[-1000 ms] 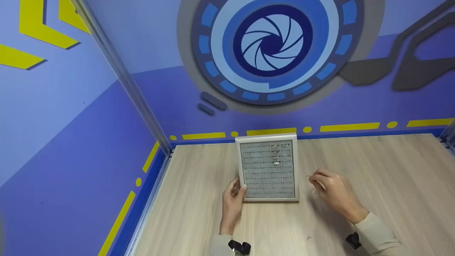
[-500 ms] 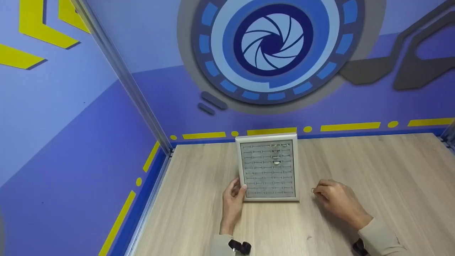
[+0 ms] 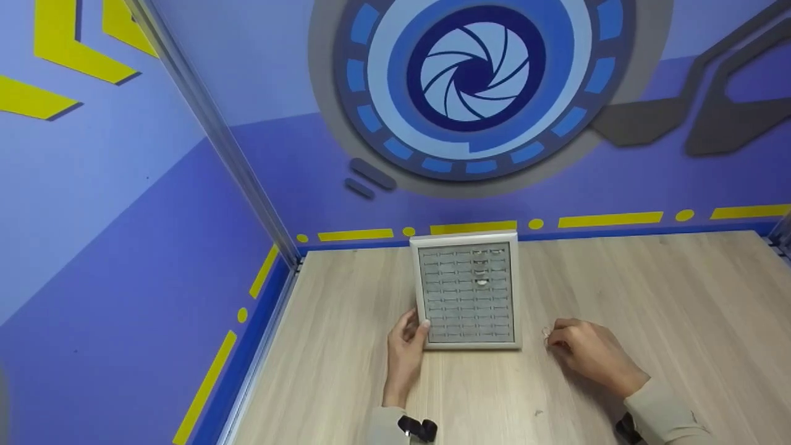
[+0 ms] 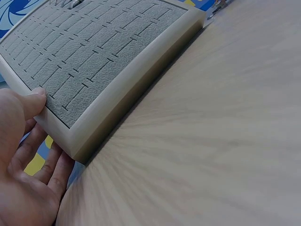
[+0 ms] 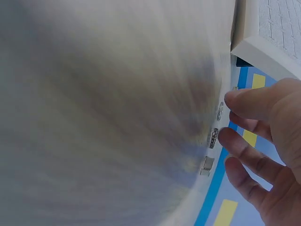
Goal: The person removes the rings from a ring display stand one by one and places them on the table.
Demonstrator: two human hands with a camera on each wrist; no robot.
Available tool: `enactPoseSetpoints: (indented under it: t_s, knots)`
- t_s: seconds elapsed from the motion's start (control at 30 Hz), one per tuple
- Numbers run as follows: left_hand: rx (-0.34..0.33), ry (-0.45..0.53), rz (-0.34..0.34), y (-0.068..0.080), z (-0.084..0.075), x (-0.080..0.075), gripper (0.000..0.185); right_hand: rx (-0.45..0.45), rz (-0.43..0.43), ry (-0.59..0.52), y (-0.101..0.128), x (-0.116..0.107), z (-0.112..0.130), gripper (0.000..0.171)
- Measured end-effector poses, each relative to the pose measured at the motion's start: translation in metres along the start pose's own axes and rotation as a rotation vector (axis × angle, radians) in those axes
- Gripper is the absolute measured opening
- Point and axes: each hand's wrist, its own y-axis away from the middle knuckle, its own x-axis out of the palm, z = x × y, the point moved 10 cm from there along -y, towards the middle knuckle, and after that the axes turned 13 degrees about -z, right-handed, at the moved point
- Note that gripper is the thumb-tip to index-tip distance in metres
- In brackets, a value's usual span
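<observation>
A person's right hand [image 3: 587, 355] has drawn back and down along the wooden table [image 3: 649, 296] over the last second, coming to rest low on the surface just right of the grey ring tray's [image 3: 468, 290] near corner, its fingertips [image 5: 237, 101] now bunched at a small ring [image 3: 546, 334] lying on the wood (the head view leaves it too small to say whether the ring is pinched or only touched). The wrist view shows those fingers loosely curled, not clenched. The left hand [image 3: 405, 352] has not shifted: its thumb [image 4: 35, 101] lies on the tray's felt corner and its fingers curl beneath the frame, steadying it. A few rings [image 3: 482, 269] sit in the tray's far slots; the pick-up appears to be just beginning.
</observation>
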Motion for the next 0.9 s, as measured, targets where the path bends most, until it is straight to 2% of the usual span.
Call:
enactPoseSetpoints:
  t_s: [0.5, 0.9]
  knots:
    - [-0.037, 0.000, -0.008, -0.0010, 0.0047, -0.0007, 0.049, -0.009, 0.042, -0.017, 0.0008, 0.0051, -0.0020, 0.019]
    - [-0.028, 0.036, 0.017, 0.0002, 0.0091, 0.0027, 0.053, 0.011, 0.095, -0.050, 0.0005, 0.0064, -0.0018, 0.017]
